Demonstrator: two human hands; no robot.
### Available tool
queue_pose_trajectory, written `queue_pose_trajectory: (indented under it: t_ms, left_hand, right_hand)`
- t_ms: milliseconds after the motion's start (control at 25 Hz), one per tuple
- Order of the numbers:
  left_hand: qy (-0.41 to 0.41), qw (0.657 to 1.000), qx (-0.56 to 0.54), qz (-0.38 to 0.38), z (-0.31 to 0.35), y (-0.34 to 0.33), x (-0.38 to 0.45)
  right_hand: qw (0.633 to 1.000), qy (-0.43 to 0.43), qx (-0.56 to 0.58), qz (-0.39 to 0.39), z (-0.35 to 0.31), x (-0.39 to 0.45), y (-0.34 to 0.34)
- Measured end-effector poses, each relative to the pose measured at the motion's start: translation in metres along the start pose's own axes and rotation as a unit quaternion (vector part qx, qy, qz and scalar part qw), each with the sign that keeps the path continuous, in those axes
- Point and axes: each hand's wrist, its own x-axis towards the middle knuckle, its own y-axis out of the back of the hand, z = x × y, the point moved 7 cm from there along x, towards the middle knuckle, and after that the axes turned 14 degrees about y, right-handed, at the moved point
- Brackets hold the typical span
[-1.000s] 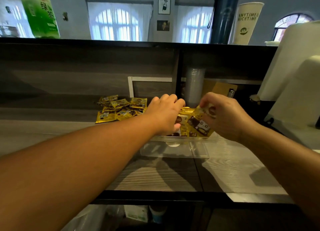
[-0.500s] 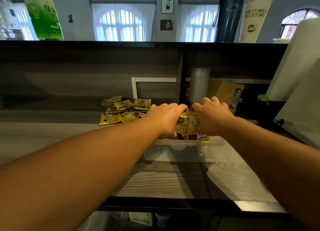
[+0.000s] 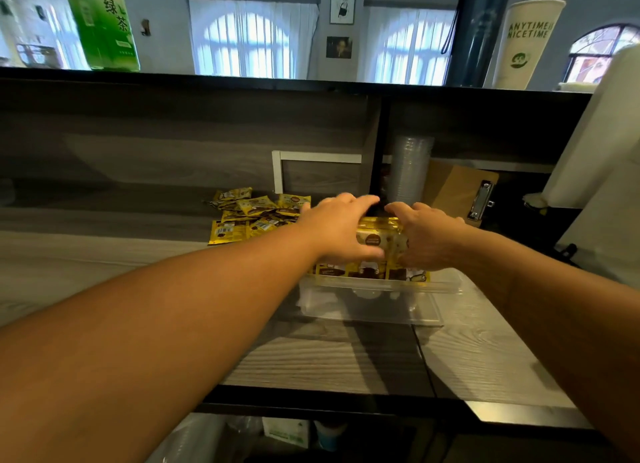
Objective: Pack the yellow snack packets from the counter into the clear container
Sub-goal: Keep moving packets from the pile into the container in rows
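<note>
A clear plastic container [image 3: 374, 305] stands on the grey wood counter, filled with upright yellow snack packets [image 3: 375, 239]. My left hand [image 3: 337, 228] and my right hand [image 3: 424, 235] press against this stack from either side, fingers wrapped over its top. The packets poke above the container's rim. A loose pile of yellow packets [image 3: 249, 214] lies on the counter to the left of the container, behind my left forearm.
A stack of clear cups [image 3: 410, 171] and a brown clipboard [image 3: 460, 190] stand in the dark shelf bay behind the container. A white machine [image 3: 602, 171] rises at the right. A green bottle [image 3: 100, 22] and a paper cup [image 3: 526, 43] sit on the upper ledge.
My right hand has lowered the packet it held into the container. Both hands have closed in on the stack and now squeeze it together.
</note>
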Motion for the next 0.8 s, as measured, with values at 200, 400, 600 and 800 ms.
queue_pose_trajectory:
  t_ms: [200, 400, 600, 800]
  left_hand:
    - [0.128, 0.973, -0.149, 0.124, -0.102, 0.019, -0.01]
    - [0.242, 0.97, -0.021, -0.021, -0.203, -0.03, -0.026]
    - [0.228, 0.972, 0.033, 0.039, -0.221, -0.025, -0.04]
    - [0.166, 0.977, 0.132, 0.019, -0.218, -0.015, -0.051]
  right_hand:
    - [0.997, 0.042, 0.054, 0.048, -0.041, 0.013, 0.019]
    - [0.993, 0.095, 0.05, 0.055, -0.108, 0.035, 0.021]
    - [0.991, 0.134, -0.004, 0.007, -0.168, 0.057, 0.005]
    - [0.983, 0.144, -0.09, -0.068, -0.203, 0.072, -0.018]
